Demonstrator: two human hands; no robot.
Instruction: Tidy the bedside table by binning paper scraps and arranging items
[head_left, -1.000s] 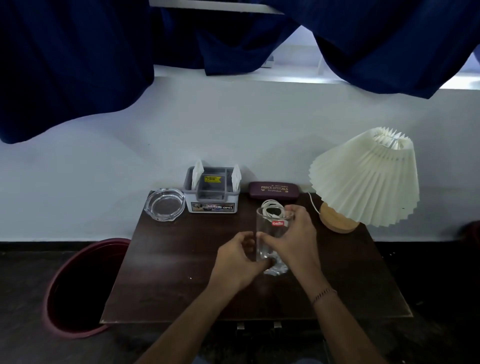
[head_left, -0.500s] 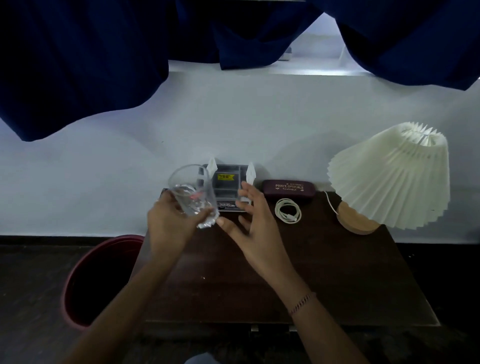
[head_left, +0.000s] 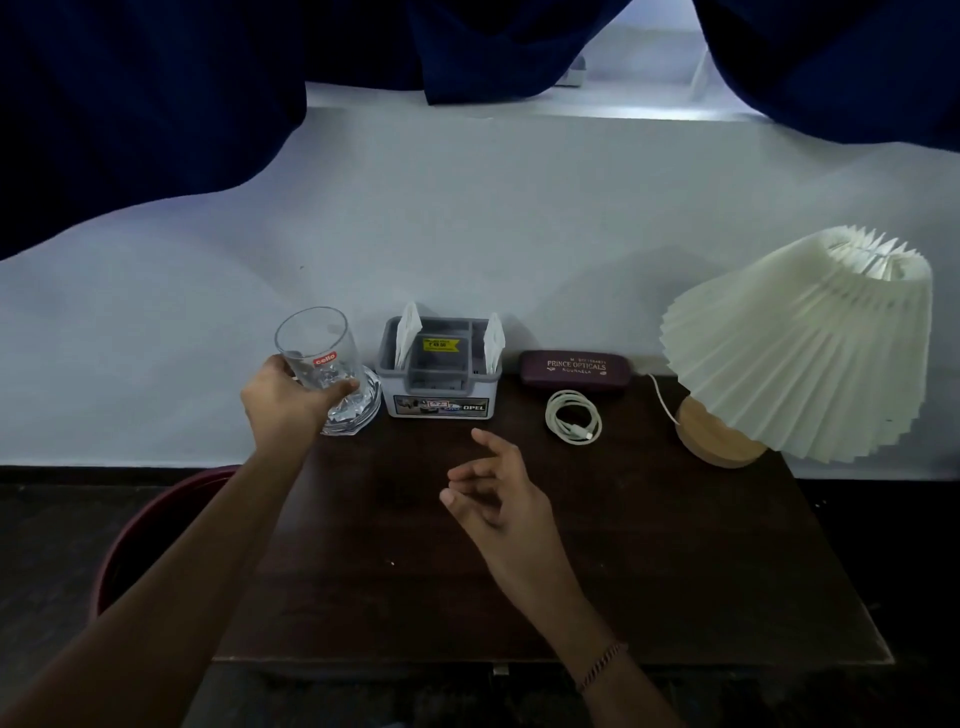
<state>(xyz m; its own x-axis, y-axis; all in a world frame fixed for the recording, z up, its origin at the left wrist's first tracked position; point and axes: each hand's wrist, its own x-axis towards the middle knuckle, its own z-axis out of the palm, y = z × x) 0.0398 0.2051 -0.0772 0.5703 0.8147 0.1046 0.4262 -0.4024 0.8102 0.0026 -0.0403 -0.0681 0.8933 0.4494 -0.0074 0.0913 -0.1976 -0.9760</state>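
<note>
My left hand (head_left: 283, 402) grips a clear drinking glass (head_left: 319, 351) with a red label, held at the table's back left corner just over a glass ashtray (head_left: 358, 410). My right hand (head_left: 493, 493) hovers over the middle of the dark wooden bedside table (head_left: 649, 561), fingers loosely apart, holding nothing. A grey organiser box (head_left: 441, 374) with two white paper packets standing in it sits at the back edge. To its right lie a maroon spectacle case (head_left: 574, 366) and a coiled white cable (head_left: 571, 415).
A pleated cream lamp (head_left: 800, 343) on a wooden base stands at the back right corner. A dark red bin (head_left: 150, 530) sits on the floor left of the table. Blue curtains hang above the white wall behind.
My left hand has carried the glass from the table's centre to the back left, over the ashtray. My right hand let go of it and drew back toward the middle.
</note>
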